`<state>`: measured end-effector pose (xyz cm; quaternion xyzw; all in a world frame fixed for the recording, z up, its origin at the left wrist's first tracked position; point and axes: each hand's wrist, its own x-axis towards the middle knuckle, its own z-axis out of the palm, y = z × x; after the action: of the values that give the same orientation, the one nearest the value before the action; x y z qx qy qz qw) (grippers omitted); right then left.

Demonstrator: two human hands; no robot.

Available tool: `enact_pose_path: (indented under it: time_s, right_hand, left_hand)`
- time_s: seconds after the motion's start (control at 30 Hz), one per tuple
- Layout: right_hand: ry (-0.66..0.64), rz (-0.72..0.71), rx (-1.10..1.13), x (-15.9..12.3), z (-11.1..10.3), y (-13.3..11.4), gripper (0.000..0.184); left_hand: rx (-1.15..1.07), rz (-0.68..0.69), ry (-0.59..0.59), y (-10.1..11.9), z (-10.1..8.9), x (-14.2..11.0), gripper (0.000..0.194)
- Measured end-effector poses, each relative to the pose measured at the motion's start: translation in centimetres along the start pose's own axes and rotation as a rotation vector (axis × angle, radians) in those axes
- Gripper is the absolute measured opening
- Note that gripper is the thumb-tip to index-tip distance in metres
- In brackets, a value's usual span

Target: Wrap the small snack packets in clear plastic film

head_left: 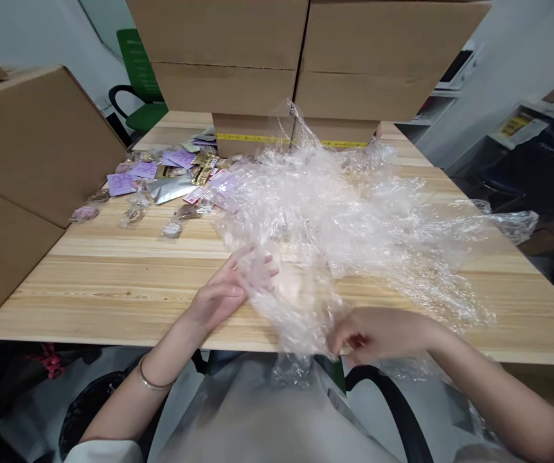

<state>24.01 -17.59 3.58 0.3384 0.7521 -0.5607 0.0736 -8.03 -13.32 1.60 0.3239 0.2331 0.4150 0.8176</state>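
Observation:
A large heap of clear, crinkled plastic bags spreads over the middle and right of the wooden table. At the table's front edge, one clear plastic bag lies between my hands and droops over the edge. My left hand rests against its left side, fingers stretched out and partly behind the film. On the right, my right hand is curled, with thumb and fingers pinching the bag's lower right edge; the hand is slightly blurred.
Small wrapped packets, purple cards, gold sachets and a silver pouch lie at the back left. Cardboard boxes stand at the left and at the back. A green chair is behind the table.

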Motion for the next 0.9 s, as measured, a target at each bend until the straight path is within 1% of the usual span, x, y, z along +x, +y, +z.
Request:
enact_pose_path:
  time_s: [0.07, 0.13, 0.17, 0.2, 0.3, 0.37, 0.4, 0.47, 0.5, 0.53, 0.57, 0.6, 0.63, 0.67, 0.7, 0.73, 0.77, 0.8, 0.83, 0.87, 0.9]
  right_hand:
    - [-0.023, 0.083, -0.019, -1.4, 1.5, -0.1, 0.026]
    - [0.015, 0.110, 0.020, -2.1, 2.2, -0.2, 0.031]
    - [0.075, 0.102, 0.031, -2.0, 2.3, -0.4, 0.030]
    - [0.162, 0.084, 0.019, -1.8, 2.2, -0.7, 0.027]
    - [0.430, 0.007, -0.128, 0.2, 1.5, -1.8, 0.016]
    - [0.570, -0.045, -0.221, 1.8, 1.1, -2.8, 0.013]
    - [0.650, -0.077, -0.233, 2.4, 0.8, -3.2, 0.012]
    - [0.814, -0.137, -0.176, 3.4, 0.2, -4.0, 0.009]
    - [0.866, -0.155, -0.124, 3.8, -0.2, -4.4, 0.011]
    - [0.875, -0.162, -0.070, 4.1, -0.6, -4.6, 0.020]
    - [0.833, -0.158, -0.019, 4.4, -1.2, -4.8, 0.034]
    - [0.742, -0.150, 0.030, 4.8, -1.8, -5.0, 0.049]
    - [0.616, -0.152, 0.078, 5.2, -2.3, -5.0, 0.059]
    - [0.470, -0.172, 0.124, 5.7, -2.9, -5.0, 0.065]
    - [0.327, -0.205, 0.167, 6.3, -3.4, -4.9, 0.065]
    - [0.205, -0.246, 0.205, 6.8, -3.8, -4.9, 0.060]
    - [0.126, -0.289, 0.238, 7.3, -4.2, -4.8, 0.051]
    - [0.101, -0.328, 0.266, 7.8, -4.4, -4.8, 0.040]
    - [0.132, -0.360, 0.286, 8.0, -4.6, -4.8, 0.030]
    - [0.218, -0.390, 0.296, 8.2, -4.7, -4.9, 0.026]
    - [0.346, -0.410, 0.295, 8.3, -4.7, -5.1, 0.026]
  left_hand:
    - [0.003, -0.009, 0.048, -0.1, -0.1, 0.2, 0.064]
    - [0.019, -0.026, 0.069, -0.3, -0.1, 0.4, 0.062]
    - [0.034, -0.036, 0.069, -0.5, 0.0, 0.5, 0.064]
    - [0.052, -0.040, 0.070, -0.7, 0.1, 0.6, 0.067]
    - [0.131, -0.046, 0.101, -1.3, 0.9, 0.6, 0.078]
    - [0.196, -0.042, 0.139, -1.6, 1.4, 0.4, 0.076]
    - [0.218, -0.033, 0.152, -1.7, 1.7, 0.3, 0.072]
    - [0.230, 0.010, 0.159, -1.5, 2.0, -0.1, 0.065]
    - [0.222, 0.042, 0.155, -1.3, 2.1, -0.3, 0.065]
    - [0.207, 0.067, 0.149, -0.9, 2.1, -0.4, 0.065]
    - [0.192, 0.082, 0.147, -0.6, 2.1, -0.6, 0.064]
    - [0.175, 0.087, 0.154, -0.2, 2.2, -0.7, 0.063]
    - [0.157, 0.085, 0.166, 0.2, 2.3, -0.7, 0.062]
    - [0.142, 0.083, 0.174, 0.6, 2.4, -0.7, 0.061]
    - [0.131, 0.090, 0.171, 1.0, 2.5, -0.6, 0.060]
    - [0.127, 0.114, 0.162, 1.4, 2.6, -0.4, 0.059]
    - [0.130, 0.149, 0.158, 1.8, 2.6, 0.0, 0.058]
    - [0.139, 0.184, 0.170, 2.1, 2.6, 0.3, 0.057]
    - [0.154, 0.215, 0.210, 2.5, 2.3, 0.7, 0.054]
    - [0.177, 0.252, 0.287, 2.9, 2.0, 1.0, 0.050]
    - [0.206, 0.308, 0.400, 3.2, 1.6, 1.3, 0.045]
